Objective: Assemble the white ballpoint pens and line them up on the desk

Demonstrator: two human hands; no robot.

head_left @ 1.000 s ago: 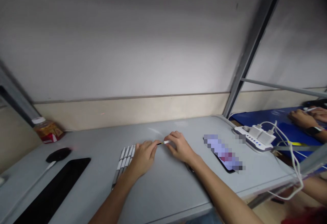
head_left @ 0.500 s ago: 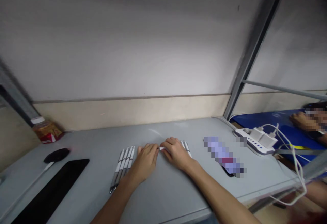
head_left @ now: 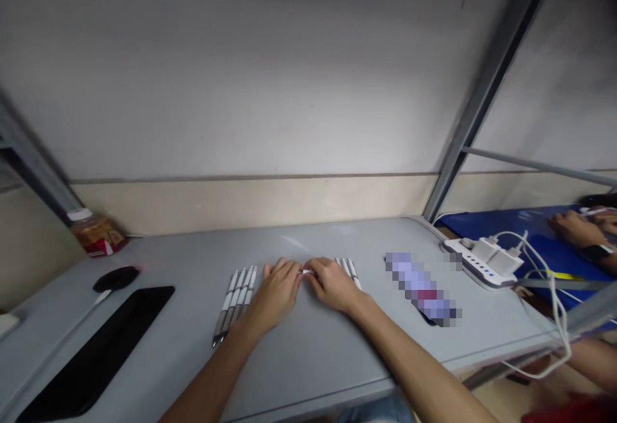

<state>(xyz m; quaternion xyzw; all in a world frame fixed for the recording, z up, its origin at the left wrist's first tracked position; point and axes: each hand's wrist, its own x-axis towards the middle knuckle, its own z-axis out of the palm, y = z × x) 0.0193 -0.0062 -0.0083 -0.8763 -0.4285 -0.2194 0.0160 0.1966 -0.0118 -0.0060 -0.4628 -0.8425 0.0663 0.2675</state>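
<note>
Now both my hands are close together above the grey desk, with the backs of the hands turned up and the fingers bent inward. My left forearm rises slantwise from the lower edge toward the middle, and my right forearm comes from the other side, so that the two make a kind of roof shape. Between the fingertips I have a slim white pen part, lying nearly level; only a short piece of it is visible. My left hand is pinched on its one end, and my right hand is closed on the other; how the thumbs press, I cannot tell exactly. Just beside my left wrist lies a row of white-and-grey pens, their grey ends pointing toward me. Behind my right hand some more white pens lie side by side, partly covered by it. Further to the right, well apart from my fingers, rests a phone with a blurred screen.
</note>
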